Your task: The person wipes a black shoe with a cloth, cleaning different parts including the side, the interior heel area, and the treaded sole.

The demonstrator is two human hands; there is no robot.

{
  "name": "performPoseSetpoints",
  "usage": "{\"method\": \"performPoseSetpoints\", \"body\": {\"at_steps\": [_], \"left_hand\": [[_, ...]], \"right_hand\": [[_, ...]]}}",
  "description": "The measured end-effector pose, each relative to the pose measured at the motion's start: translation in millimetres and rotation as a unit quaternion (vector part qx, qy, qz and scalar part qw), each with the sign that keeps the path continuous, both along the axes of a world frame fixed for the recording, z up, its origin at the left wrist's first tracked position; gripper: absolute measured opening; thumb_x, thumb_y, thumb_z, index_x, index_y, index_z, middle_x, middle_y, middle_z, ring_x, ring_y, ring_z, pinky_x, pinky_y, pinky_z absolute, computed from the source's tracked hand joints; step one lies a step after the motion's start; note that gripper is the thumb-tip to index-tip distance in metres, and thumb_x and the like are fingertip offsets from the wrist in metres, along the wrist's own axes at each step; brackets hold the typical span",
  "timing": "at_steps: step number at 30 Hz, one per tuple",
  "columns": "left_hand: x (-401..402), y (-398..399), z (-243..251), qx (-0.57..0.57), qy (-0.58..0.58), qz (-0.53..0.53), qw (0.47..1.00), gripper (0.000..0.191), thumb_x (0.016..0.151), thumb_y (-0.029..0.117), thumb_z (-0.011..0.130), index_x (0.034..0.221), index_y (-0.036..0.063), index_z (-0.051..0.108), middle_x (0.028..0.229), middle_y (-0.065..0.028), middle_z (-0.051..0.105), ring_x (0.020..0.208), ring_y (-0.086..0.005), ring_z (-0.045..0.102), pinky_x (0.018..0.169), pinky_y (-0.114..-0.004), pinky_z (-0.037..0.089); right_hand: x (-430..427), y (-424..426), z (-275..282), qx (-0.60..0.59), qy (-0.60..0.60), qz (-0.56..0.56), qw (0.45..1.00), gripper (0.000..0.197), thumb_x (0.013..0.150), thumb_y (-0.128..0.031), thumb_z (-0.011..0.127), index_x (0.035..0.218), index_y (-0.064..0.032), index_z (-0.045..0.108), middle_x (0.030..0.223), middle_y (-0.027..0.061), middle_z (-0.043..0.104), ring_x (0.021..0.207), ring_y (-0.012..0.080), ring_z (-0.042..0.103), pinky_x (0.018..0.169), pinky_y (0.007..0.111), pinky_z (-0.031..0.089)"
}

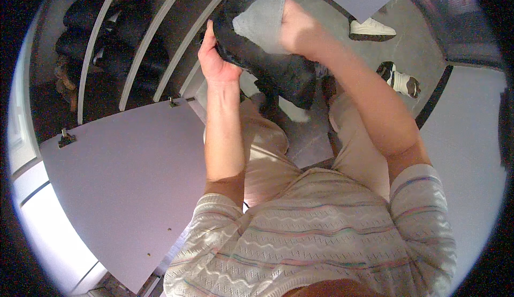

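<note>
My left hand [219,62] holds a black boot or shoe [287,74] from its left side. The palm faces up against the footwear, and most of the fingers are hidden behind it. A light grey cloth or mitt [261,24] covers my right hand [297,28], leaving only the wrist end bare. Its fingers are hidden inside the fabric. The covered hand lies over the upper part of the footwear and appears to touch it. The footwear hangs above the floor, in front of my knees.
Shelves [134,56] holding dark footwear [84,12] rise at the left. An open cabinet door panel [128,184] with hinges extends beside my left arm. A white sneaker [371,29] and a white-and-black sneaker [403,83] are on the floor at right, near a pale panel [470,112].
</note>
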State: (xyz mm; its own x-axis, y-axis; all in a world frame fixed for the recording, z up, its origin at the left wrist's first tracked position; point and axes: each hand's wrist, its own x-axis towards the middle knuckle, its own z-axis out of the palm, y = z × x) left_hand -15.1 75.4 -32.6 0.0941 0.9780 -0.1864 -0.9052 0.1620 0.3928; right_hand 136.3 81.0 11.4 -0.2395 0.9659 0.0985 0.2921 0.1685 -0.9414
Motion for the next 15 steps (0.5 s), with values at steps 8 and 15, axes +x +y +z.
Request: {"method": "performPoseSetpoints", "body": {"at_steps": [8, 15], "left_hand": [[2.9, 2.5, 6.6, 0.056, -0.066, -0.009, 0.996, 0.036, 0.084, 0.023, 0.032, 0.107, -0.0017, 0.046, 0.105, -0.0145, 0.051, 0.096, -0.0274, 0.049, 0.085, -0.039, 0.038], [0.0, 7.4, -2.2, 0.060, -0.098, -0.054, 0.992, 0.034, 0.084, 0.025, 0.036, 0.103, 0.0005, 0.049, 0.104, -0.0118, 0.052, 0.095, -0.0255, 0.049, 0.084, -0.037, 0.038]], "right_hand": [[29.0, 22.7, -16.7, -0.045, 0.027, 0.115, 0.992, 0.015, 0.070, -0.009, 0.058, 0.083, -0.0008, 0.057, 0.077, 0.0004, 0.058, 0.071, 0.0065, 0.050, 0.065, 0.023, 0.042], [-8.0, 0.4, -8.6, 0.351, -0.045, -0.101, 0.930, 0.020, 0.063, -0.014, 0.055, 0.080, -0.0038, 0.050, 0.071, 0.0147, 0.053, 0.066, 0.0311, 0.054, 0.058, 0.037, 0.044]]}}
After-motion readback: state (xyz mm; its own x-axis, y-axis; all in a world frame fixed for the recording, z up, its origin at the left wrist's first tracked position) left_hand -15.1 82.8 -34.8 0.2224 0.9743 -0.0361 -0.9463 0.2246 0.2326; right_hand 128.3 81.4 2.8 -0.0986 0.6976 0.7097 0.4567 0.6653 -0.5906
